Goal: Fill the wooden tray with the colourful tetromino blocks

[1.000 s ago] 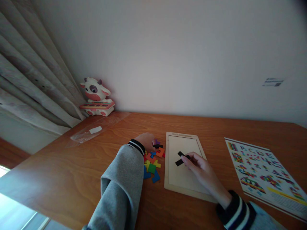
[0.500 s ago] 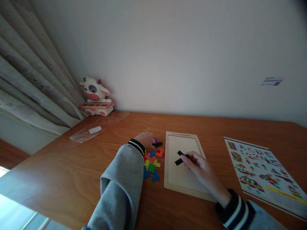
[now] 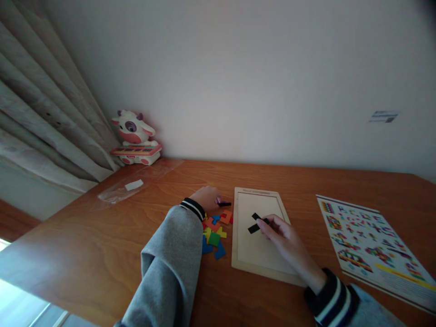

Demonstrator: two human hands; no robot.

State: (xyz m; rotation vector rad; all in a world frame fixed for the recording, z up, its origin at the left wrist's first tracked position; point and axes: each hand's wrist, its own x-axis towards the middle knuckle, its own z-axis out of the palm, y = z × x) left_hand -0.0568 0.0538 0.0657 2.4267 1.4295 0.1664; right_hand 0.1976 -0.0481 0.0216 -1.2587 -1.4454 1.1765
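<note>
My left hand is at the far end of a pile of flat coloured puzzle pieces, its fingers closed on a dark strip-like puzzle piece. Part of that piece is hidden by the fingers. Over the wooden tray, my right hand pinches a black puzzle piece between thumb and fingers. The fingertips cover some of its angled outline. Red, orange, yellow, green and blue pieces lie loosely overlapping left of the tray.
A printed pattern sheet lies to the right on the wooden table. Further back on the left are a clear plastic bag and a cow toy with a keyboard, near a curtain. A wall stands behind.
The dark piece at my left hand has shifted slightly and the purple beside it shows less. My right hand stays in place with its black piece.
</note>
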